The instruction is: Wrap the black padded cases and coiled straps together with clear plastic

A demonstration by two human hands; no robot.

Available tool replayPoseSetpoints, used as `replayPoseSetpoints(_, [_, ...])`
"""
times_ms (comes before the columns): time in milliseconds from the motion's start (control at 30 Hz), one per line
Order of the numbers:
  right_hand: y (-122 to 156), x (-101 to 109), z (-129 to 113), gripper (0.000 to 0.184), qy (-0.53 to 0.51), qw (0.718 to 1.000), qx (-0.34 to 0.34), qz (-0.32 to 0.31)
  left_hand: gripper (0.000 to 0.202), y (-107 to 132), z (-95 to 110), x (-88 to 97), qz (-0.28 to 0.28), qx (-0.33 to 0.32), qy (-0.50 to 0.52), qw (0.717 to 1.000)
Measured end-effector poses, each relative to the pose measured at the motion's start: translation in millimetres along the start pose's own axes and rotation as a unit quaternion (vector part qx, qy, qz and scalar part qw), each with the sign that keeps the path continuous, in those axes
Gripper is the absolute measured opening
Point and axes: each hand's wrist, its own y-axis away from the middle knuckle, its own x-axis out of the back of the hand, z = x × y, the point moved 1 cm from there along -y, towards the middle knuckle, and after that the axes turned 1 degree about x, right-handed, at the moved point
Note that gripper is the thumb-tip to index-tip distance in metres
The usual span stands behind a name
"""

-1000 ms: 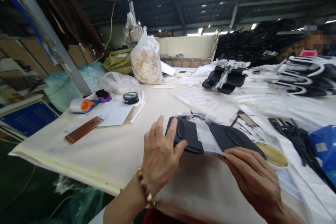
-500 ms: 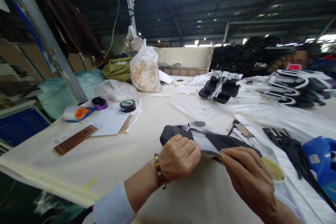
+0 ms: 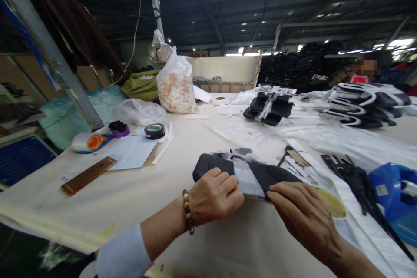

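A black padded case (image 3: 275, 174) lies on the pale table in front of me, with a band of whitish translucent plastic (image 3: 246, 179) around its middle. My left hand (image 3: 216, 195), a beaded bracelet at its wrist, is closed at the case's front edge, left of the band. Its fingertips are hidden beneath the hand. My right hand (image 3: 301, 208) grips the front edge on the right, fingers over the top and thumb out of sight. Just behind the case lie crumpled clear plastic and small dark parts (image 3: 243, 151).
On the left are a phone (image 3: 89, 176), white paper (image 3: 130, 154), black tape (image 3: 154, 131) and a tape dispenser (image 3: 89, 142). Farther back stand a bag of scraps (image 3: 177, 84) and tied black cases (image 3: 270, 106). Black straps (image 3: 352, 178) and a blue container (image 3: 394, 200) lie right. A person is beyond.
The view has shifted slightly, so everything sits a little farther left. More of the case's top and its plastic band now shows between my hands. Both hands keep hold.
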Motion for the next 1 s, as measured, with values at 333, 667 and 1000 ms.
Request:
replayPoseSetpoints(333, [13, -22, -25, 0.028, 0.015, 0.997, -0.029, -0.077, 0.021, 14, 8, -5.3, -0.277, 0.174, 0.077, 0.942])
replayPoseSetpoints(667, [36, -32, -65, 0.034, 0.049, 0.997, -0.030, -0.052, 0.073, 59, 69, -28.8, -0.253, 0.170, 0.046, 0.951])
replayPoseSetpoints(1000, [42, -44, -83, 0.028, -0.007, 0.995, -0.084, -0.047, 0.042, 82, 72, -65.7, -0.196, 0.067, -0.092, 0.974])
